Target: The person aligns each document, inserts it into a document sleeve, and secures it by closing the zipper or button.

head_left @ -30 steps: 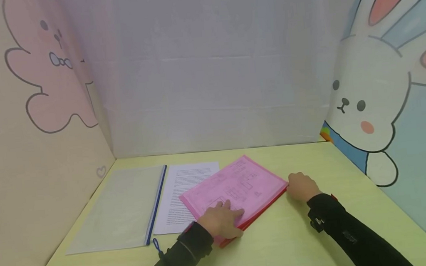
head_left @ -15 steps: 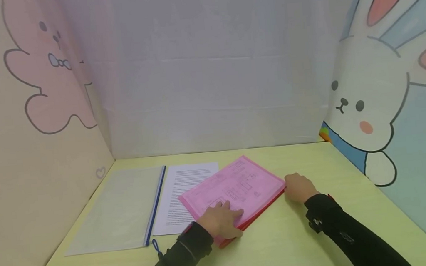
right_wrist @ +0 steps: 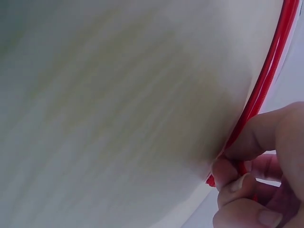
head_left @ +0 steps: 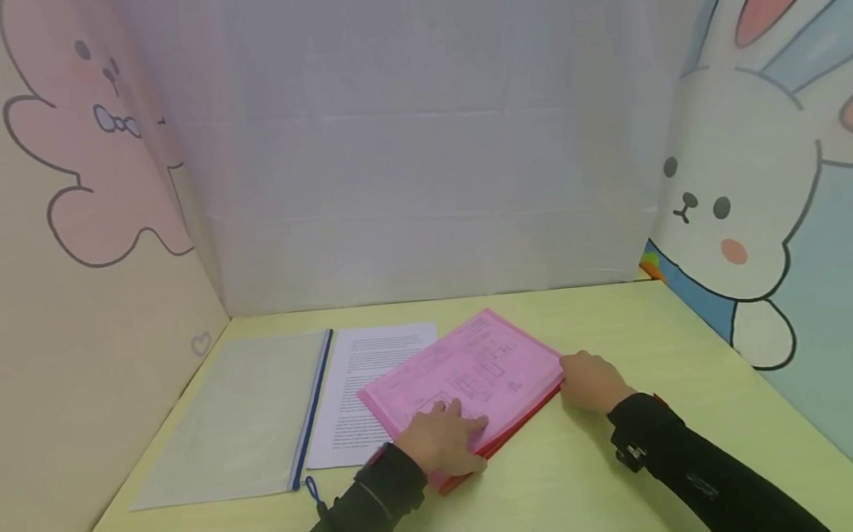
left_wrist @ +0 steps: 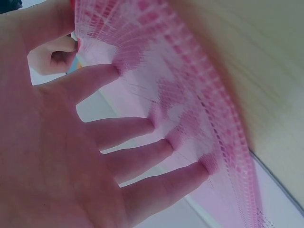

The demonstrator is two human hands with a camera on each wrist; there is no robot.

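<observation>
A pink zipper file bag [head_left: 479,362] with a red zipper edge lies at an angle on the table, a printed sheet showing through it. Spread fingers of my left hand [head_left: 440,440] press on its near left part, with the thumb by the red edge. In the left wrist view the fingertips [left_wrist: 202,167] touch the pink mesh. At the bag's right corner, my right hand [head_left: 593,381] pinches the red zipper [right_wrist: 266,90] between thumb and curled fingers. The zipper's red end pokes out beside those fingers in the right wrist view.
A sheet of printed paper [head_left: 361,388] lies partly under the bag. Left of it is a clear file bag [head_left: 236,423] with a blue zipper and a blue pull loop [head_left: 312,488]. A white curtain [head_left: 416,133] backs the yellow table [head_left: 565,497], between printed side panels.
My right hand has shifted slightly left along with the bag's right corner. The left hand stays pressed in place on the bag.
</observation>
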